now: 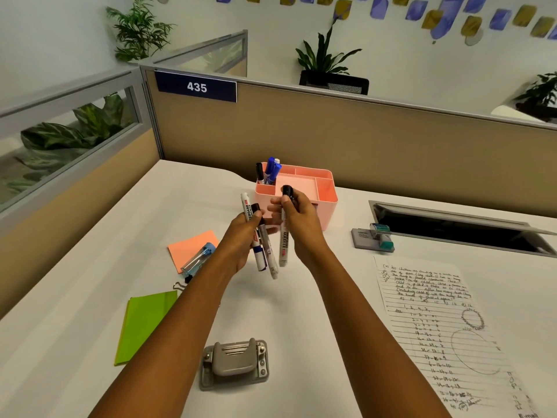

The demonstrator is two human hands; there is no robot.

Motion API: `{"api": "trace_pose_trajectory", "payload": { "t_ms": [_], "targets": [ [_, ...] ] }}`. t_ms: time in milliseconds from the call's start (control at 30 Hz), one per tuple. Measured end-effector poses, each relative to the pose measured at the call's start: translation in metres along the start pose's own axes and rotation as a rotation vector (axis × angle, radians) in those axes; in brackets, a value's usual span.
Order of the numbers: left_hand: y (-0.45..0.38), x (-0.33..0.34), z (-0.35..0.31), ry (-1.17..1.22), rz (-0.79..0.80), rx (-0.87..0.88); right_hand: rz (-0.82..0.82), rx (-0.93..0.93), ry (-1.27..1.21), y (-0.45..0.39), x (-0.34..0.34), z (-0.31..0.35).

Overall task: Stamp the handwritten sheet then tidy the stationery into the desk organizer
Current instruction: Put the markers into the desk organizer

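Observation:
My left hand grips a bunch of white markers, held upright above the desk. My right hand pinches a single white marker with a black cap, just in front of the pink desk organizer. Several blue and black markers stand in the organizer's back left compartment. The handwritten sheet lies flat at the right, bearing round stamp marks. A stamp and ink pad sit behind the sheet.
A grey hole punch sits near the front edge. A green paper, an orange sticky pad, a clear blue tube and a binder clip lie at the left. A cable slot opens at the right.

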State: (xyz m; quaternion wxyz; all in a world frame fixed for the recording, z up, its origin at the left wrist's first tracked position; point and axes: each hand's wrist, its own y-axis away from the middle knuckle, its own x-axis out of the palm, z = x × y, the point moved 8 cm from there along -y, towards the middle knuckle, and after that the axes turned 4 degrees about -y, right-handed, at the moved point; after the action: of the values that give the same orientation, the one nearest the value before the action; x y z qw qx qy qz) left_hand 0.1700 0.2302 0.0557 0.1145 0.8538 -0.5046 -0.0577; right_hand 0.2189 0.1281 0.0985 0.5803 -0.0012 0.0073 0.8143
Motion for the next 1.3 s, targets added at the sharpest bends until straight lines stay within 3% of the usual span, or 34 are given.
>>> {"api": "trace_pose_trajectory", "payload": {
  "t_ms": [100, 400, 867, 1000, 1200, 1300],
  "targets": [
    [0.004, 0.01, 0.002, 0.039, 0.073, -0.008, 0.04, 0.029, 0.064, 0.002, 0.01, 0.001],
    [0.007, 0.008, 0.002, 0.124, 0.086, -0.027, 0.071, 0.014, 0.364, 0.002, 0.012, 0.002],
    [0.005, 0.011, 0.004, 0.102, 0.192, -0.053, 0.379, 0.175, 0.615, -0.007, 0.017, 0.002],
    [-0.007, 0.002, 0.0, 0.174, 0.104, -0.074, 0.316, 0.096, 0.665, -0.017, 0.007, 0.027],
    [-0.021, -0.016, -0.011, 0.352, 0.003, -0.02, 0.034, -0.157, 0.632, -0.057, -0.019, 0.099],
    [-0.028, -0.015, -0.01, 0.359, 0.003, -0.026, 0.015, -0.242, 0.705, -0.081, -0.01, 0.111]
  ]
}}
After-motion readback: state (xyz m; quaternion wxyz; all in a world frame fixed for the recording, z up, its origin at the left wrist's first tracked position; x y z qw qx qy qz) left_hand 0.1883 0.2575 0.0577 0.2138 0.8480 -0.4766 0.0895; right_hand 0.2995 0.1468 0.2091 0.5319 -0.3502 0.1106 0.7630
